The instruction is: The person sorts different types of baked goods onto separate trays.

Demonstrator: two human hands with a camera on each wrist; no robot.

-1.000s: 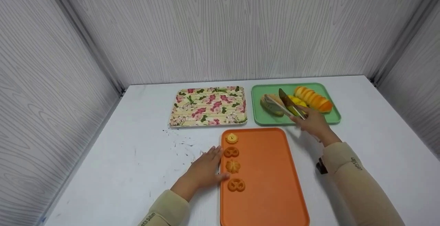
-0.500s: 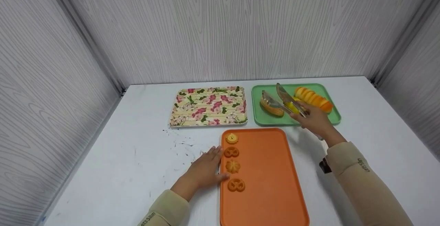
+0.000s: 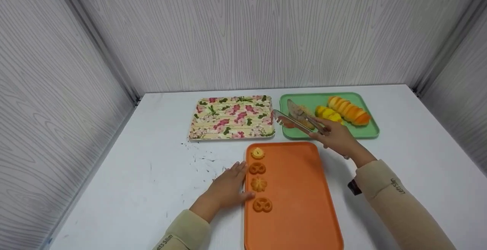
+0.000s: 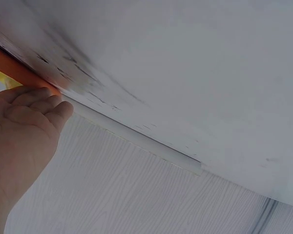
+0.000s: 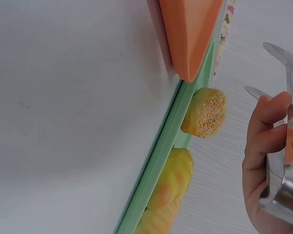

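Observation:
My right hand (image 3: 334, 136) grips a pair of metal tongs (image 3: 317, 125), whose two tips stand apart. They hang over the left end of a green tray (image 3: 367, 132), partly covering a sesame-topped bun (image 3: 309, 123). In the right wrist view, my right hand's fingers (image 5: 263, 139) curl round the tongs, and the sesame bun (image 5: 207, 112) lies apart from them. My left hand (image 3: 227, 187) rests at the left rim of an orange tray (image 3: 296, 196), fingers straight and thumb over the edge. The left wrist view shows my left hand (image 4: 27, 126) touching that orange rim.
A yellow bread piece (image 3: 328, 113) and a long ridged loaf (image 3: 349, 110) lie on the green tray. A floral tray (image 3: 232, 118) stands to its left. Along the orange tray's left side are a round tart (image 3: 257, 153), pretzels (image 3: 262, 204) and a flower-shaped pastry (image 3: 258, 184).
My right hand has carried the tongs left, from over the yellow bread to over the sesame bun, uncovering the yellow bread. My left hand has stayed at the orange tray.

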